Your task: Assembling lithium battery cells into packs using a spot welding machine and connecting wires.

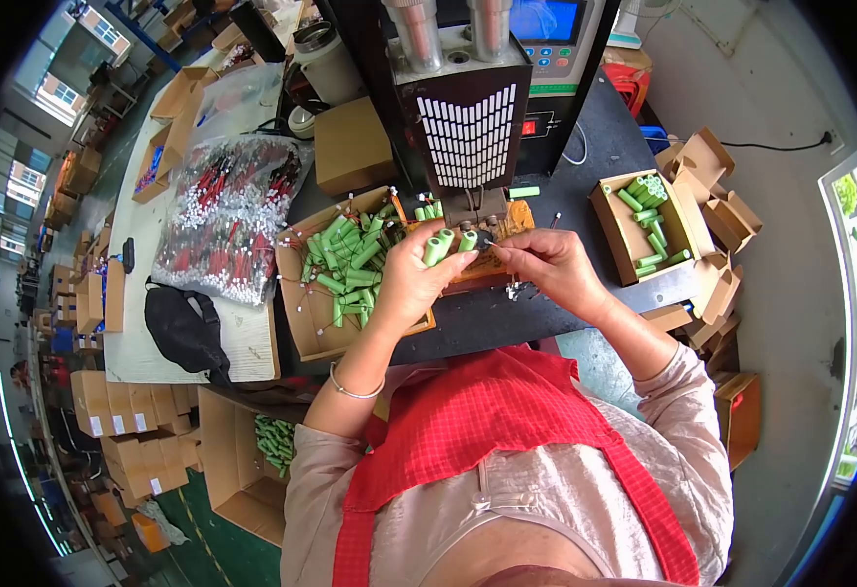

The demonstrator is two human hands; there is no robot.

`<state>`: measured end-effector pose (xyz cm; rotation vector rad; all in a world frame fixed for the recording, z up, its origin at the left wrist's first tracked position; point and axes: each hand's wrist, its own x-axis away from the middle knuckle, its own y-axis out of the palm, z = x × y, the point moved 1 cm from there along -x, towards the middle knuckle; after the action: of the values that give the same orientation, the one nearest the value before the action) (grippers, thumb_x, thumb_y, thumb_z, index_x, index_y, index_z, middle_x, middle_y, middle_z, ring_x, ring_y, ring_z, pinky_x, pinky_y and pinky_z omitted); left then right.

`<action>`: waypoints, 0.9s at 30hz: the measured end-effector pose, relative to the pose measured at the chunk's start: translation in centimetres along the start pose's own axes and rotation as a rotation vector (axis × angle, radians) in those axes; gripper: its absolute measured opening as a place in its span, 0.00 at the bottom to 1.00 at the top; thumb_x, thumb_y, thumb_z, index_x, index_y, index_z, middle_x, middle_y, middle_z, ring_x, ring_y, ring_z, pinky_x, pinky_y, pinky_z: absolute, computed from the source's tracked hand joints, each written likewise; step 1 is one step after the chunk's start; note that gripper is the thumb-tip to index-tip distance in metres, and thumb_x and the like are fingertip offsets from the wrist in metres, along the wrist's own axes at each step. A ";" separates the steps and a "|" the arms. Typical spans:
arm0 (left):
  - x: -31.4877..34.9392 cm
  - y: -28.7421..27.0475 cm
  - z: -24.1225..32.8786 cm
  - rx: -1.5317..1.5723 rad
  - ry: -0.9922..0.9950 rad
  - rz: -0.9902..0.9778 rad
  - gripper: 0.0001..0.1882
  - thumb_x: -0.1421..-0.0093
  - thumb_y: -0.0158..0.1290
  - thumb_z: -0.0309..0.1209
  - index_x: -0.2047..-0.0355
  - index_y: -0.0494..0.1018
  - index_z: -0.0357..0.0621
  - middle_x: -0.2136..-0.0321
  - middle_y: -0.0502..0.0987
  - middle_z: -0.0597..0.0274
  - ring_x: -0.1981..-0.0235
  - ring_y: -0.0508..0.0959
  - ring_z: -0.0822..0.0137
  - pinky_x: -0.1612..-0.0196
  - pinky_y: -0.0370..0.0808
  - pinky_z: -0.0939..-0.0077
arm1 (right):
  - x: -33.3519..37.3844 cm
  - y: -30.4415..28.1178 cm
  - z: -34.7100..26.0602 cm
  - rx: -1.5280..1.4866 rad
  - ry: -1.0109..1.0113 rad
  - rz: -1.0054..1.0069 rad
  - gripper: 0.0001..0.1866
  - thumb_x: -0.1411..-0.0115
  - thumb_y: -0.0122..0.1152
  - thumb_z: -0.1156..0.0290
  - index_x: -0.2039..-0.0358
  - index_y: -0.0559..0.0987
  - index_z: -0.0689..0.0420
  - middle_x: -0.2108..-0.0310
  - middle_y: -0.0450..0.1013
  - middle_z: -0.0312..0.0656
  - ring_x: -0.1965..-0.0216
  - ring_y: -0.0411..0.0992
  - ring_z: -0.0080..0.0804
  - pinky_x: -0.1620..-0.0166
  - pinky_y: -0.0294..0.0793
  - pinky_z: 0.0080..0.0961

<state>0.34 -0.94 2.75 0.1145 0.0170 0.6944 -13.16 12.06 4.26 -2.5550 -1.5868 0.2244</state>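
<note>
My left hand (412,279) is closed round several green cylindrical battery cells (433,251), with their pale ends up. These stand at the worn wooden block (518,217) under the head of a bench welding machine (468,127). The machine's two thin electrodes (473,199) point down just beyond my fingers. My right hand (552,271) pinches at the block's right side, close to the cells and a small dark round piece (485,238). Whatever lies between its fingertips is too small to make out. Thin wires with a white connector (514,291) hang below that hand.
Left of my left hand, a cardboard box (319,338) holds many green cells with wire leads. Another box (616,235) of cells stands at the right. Farther left are bagged red and black wires (228,210) and a black pouch (184,328). One cell (523,192) lies behind the block.
</note>
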 end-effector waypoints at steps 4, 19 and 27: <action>-0.2 0.1 -0.4 -0.369 0.149 -0.010 0.09 0.49 0.56 0.25 0.66 0.75 0.36 0.80 0.76 0.64 0.78 0.71 0.80 0.72 0.70 0.81 | -0.8 0.3 0.4 0.115 0.010 0.036 0.10 0.44 0.58 0.69 0.70 0.79 0.64 0.79 0.72 0.35 0.79 0.68 0.15 0.77 0.68 0.14; -1.3 -0.7 -1.5 -0.447 0.181 0.006 0.07 0.48 0.57 0.25 0.70 0.75 0.35 0.80 0.74 0.65 0.79 0.70 0.80 0.75 0.68 0.83 | -2.0 0.0 1.0 0.205 -0.220 0.012 0.09 0.45 0.57 0.71 0.68 0.78 0.64 0.77 0.75 0.43 0.76 0.72 0.22 0.72 0.71 0.20; 0.0 -8.9 -1.1 -0.250 0.070 0.370 0.14 0.46 0.55 0.24 0.59 0.72 0.34 0.72 0.76 0.63 0.77 0.73 0.78 0.73 0.71 0.87 | -6.3 -6.5 8.1 0.846 -0.265 0.147 0.13 0.54 0.57 0.71 0.65 0.77 0.56 0.67 0.71 0.44 0.63 0.71 0.42 0.60 0.72 0.34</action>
<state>5.96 -7.58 0.70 -0.1513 -0.0251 1.0637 -23.18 9.54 -2.16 -1.9976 -1.0215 1.0316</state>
